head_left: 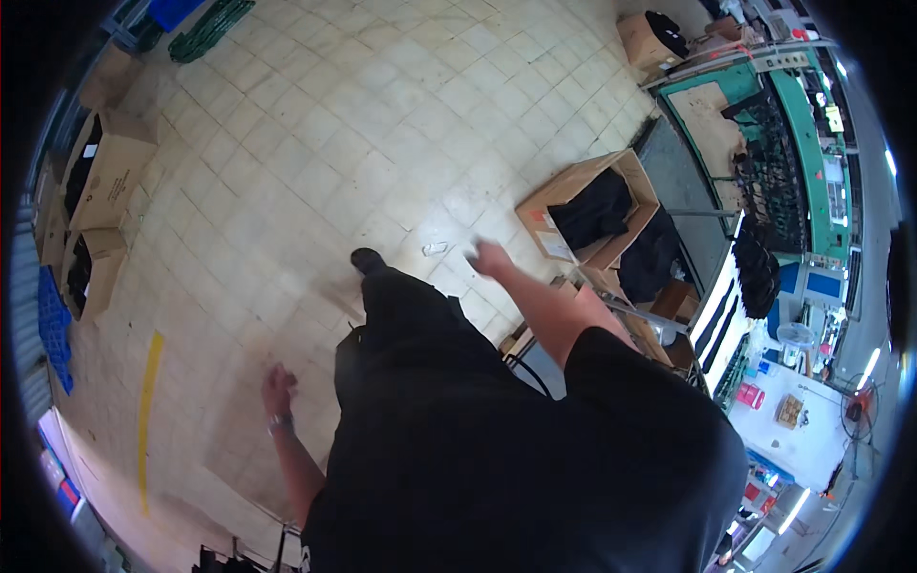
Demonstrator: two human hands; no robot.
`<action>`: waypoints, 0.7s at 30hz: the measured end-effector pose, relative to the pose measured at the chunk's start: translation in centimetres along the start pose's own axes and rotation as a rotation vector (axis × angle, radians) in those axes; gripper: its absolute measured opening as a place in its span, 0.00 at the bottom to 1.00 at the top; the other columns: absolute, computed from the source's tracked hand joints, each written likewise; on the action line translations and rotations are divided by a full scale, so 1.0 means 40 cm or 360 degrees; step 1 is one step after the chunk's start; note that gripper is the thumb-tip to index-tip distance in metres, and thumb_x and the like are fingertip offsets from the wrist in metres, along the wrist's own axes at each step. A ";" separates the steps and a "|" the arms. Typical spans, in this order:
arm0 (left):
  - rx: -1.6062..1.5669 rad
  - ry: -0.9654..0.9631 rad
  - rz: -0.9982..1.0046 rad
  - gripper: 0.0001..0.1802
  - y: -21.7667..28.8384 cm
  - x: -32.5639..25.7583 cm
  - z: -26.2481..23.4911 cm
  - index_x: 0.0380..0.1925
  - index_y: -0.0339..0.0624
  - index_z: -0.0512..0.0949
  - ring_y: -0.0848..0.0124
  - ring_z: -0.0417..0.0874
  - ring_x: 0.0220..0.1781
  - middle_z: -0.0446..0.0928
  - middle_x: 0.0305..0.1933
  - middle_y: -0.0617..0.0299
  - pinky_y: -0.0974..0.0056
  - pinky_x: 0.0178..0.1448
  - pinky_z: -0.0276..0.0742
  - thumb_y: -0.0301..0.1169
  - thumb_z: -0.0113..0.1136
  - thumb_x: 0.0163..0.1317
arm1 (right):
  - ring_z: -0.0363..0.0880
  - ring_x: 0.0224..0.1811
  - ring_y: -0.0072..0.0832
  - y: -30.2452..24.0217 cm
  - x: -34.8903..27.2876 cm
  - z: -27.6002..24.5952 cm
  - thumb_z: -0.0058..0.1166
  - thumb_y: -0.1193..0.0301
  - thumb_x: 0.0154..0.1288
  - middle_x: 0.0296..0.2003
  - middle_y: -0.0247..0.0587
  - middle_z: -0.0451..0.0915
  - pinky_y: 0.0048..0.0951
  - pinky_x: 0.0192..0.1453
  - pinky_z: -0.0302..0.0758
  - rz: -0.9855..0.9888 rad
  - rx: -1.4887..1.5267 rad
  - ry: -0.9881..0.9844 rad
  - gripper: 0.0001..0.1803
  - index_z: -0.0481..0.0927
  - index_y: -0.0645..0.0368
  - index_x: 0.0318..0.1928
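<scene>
Right grip: released, fingers spread and blurred, holding nothing, out over the tiled floor.
Left grip: loosely curled, empty, low at the person's side.
Box: open carton of dark cloth, just right of the right grip, untouched.
Progress: nothing in hand; box not yet reached.

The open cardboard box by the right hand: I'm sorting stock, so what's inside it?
The cardboard box holds a heap of black fabric, nearly filling it. Anything beneath the fabric is covered. The right hand, blurred, is just outside the box.
</scene>
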State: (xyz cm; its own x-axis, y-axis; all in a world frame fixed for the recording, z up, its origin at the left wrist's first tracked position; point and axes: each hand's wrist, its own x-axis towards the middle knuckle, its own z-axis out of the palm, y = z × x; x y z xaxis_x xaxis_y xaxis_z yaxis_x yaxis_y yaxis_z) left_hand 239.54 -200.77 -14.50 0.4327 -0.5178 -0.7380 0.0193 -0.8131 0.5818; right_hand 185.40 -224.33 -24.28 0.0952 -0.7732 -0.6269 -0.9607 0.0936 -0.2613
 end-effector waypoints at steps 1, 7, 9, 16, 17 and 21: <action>-0.0063 0.0088 -0.0234 0.18 -0.047 -0.001 -0.033 0.53 0.43 0.75 0.72 0.82 0.33 0.81 0.39 0.59 0.69 0.27 0.73 0.43 0.58 0.71 | 0.80 0.54 0.52 -0.157 0.046 -0.113 0.55 0.53 0.67 0.48 0.60 0.83 0.46 0.59 0.76 -0.0122 0.0248 0.0138 0.28 0.78 0.65 0.56; -0.0300 -0.0033 -0.0811 0.25 -0.170 0.047 -0.169 0.65 0.48 0.68 0.62 0.84 0.46 0.80 0.52 0.53 0.61 0.40 0.79 0.40 0.56 0.71 | 0.85 0.41 0.42 -0.732 -0.130 -0.453 0.58 0.60 0.69 0.39 0.50 0.85 0.39 0.47 0.81 -0.1031 0.1152 0.0233 0.21 0.78 0.62 0.55; -0.0131 -0.0123 -0.0777 0.24 -0.156 0.055 -0.186 0.64 0.50 0.69 0.63 0.84 0.46 0.80 0.51 0.55 0.61 0.40 0.79 0.42 0.55 0.71 | 0.85 0.41 0.40 -0.762 -0.229 -0.400 0.58 0.61 0.69 0.39 0.49 0.85 0.38 0.47 0.81 -0.0991 0.1083 0.0093 0.19 0.78 0.61 0.53; 0.0464 -0.0477 -0.0434 0.22 0.083 0.311 -0.200 0.60 0.51 0.72 0.67 0.84 0.41 0.82 0.45 0.58 0.62 0.37 0.77 0.46 0.56 0.71 | 0.87 0.42 0.44 -0.174 -0.434 -0.033 0.62 0.59 0.63 0.38 0.54 0.86 0.41 0.49 0.81 0.0636 0.0944 0.0744 0.18 0.85 0.61 0.43; 0.0409 -0.0395 -0.0371 0.22 0.150 0.330 -0.192 0.60 0.51 0.72 0.67 0.84 0.41 0.81 0.45 0.58 0.62 0.37 0.77 0.46 0.56 0.71 | 0.87 0.42 0.43 -0.061 -0.449 0.000 0.63 0.58 0.62 0.37 0.53 0.86 0.39 0.49 0.82 0.0863 0.0969 0.0805 0.18 0.87 0.60 0.42; 0.0639 -0.0254 -0.0123 0.22 0.422 0.414 -0.109 0.60 0.51 0.72 0.67 0.84 0.41 0.81 0.43 0.59 0.63 0.37 0.77 0.47 0.56 0.72 | 0.85 0.26 0.28 0.331 -0.455 0.119 0.64 0.58 0.62 0.25 0.41 0.86 0.32 0.38 0.83 0.1346 0.1037 0.0902 0.18 0.87 0.62 0.39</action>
State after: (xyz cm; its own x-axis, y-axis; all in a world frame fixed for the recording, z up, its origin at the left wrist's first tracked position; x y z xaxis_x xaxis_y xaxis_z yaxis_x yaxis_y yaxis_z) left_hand 250.96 -221.91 -15.44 0.2985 -0.4604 -0.8360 -0.3192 -0.8737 0.3672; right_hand 172.19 -206.03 -19.83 -0.7846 -0.4648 -0.4103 -0.3367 0.8751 -0.3475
